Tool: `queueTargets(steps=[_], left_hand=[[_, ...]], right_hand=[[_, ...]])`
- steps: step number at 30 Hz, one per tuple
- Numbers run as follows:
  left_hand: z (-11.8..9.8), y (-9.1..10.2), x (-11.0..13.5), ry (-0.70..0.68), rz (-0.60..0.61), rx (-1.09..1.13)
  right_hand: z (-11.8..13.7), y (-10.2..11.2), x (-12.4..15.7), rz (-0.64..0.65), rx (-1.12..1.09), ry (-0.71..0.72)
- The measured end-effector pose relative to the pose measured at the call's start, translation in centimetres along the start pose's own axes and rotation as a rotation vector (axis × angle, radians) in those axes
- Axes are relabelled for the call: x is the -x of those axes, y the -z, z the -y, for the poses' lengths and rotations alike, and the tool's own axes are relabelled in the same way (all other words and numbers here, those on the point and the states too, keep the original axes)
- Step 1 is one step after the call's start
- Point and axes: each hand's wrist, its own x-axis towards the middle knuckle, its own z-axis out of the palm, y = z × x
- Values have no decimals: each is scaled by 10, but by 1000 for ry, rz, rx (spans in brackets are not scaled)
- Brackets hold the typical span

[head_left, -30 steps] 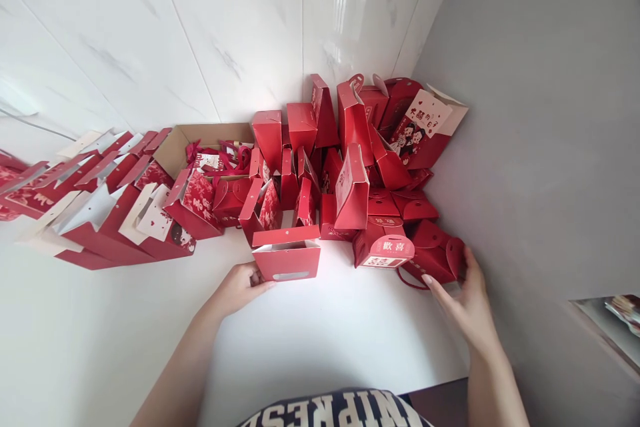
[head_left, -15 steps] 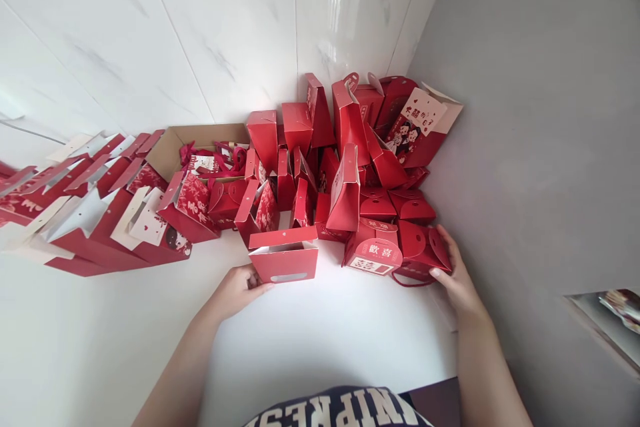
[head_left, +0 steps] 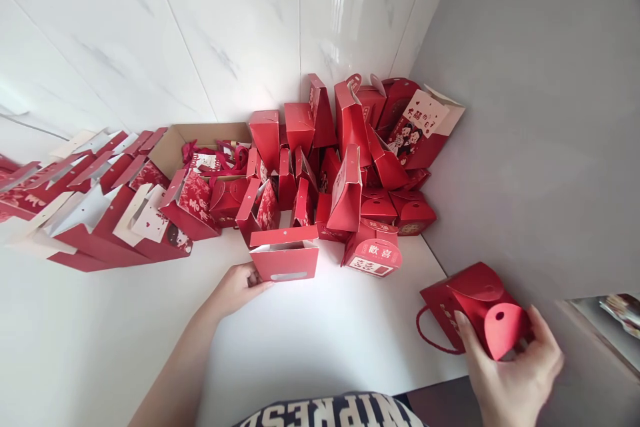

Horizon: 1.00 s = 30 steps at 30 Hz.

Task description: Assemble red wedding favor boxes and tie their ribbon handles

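My right hand (head_left: pixel 520 360) grips a small red gift box (head_left: pixel 480 293) at the right, over the front right edge of the white surface. The box is tilted, one rounded flap with a hole sticks out, and a red cord handle (head_left: pixel 435 340) hangs from its left side. My left hand (head_left: pixel 245 288) is closed at the lower left edge of a red paper gift bag (head_left: pixel 285 263), its thumb along the bottom. That bag stands with its top partly open and a pale oval on its front. A red box with gold and white characters (head_left: pixel 375 253) sits between the hands.
Several red boxes and bags crowd the back, against the tiled wall (head_left: pixel 240 27) and a grey panel (head_left: pixel 525 113). A brown carton (head_left: pixel 173 147) holds red ribbons. Rows of red bags (head_left: pixel 110 227) stand at the left. The white table (head_left: pixel 325 347) ends near my body.
My right hand has lifted the red gift box out of the right end of the group and brought it right and toward me. My left hand and its bag have stayed in place.
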Motion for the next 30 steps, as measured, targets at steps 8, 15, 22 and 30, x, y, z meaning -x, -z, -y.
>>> queueTargets(steps=[8,15,22,30], left_hand=[[0,1,1,-9,-8,-36],[-5,2,6,-31,19,-9],[-7,13,15,-233,-169,9],[-60,27,24,-674,-675,159]], right_hand=[[-10,-71,-18,-133,193,292],[-2,-94,-52,7,335,408],[10,-75,-44,-198,202,614],[146,-80,-12,405,-347,1009]])
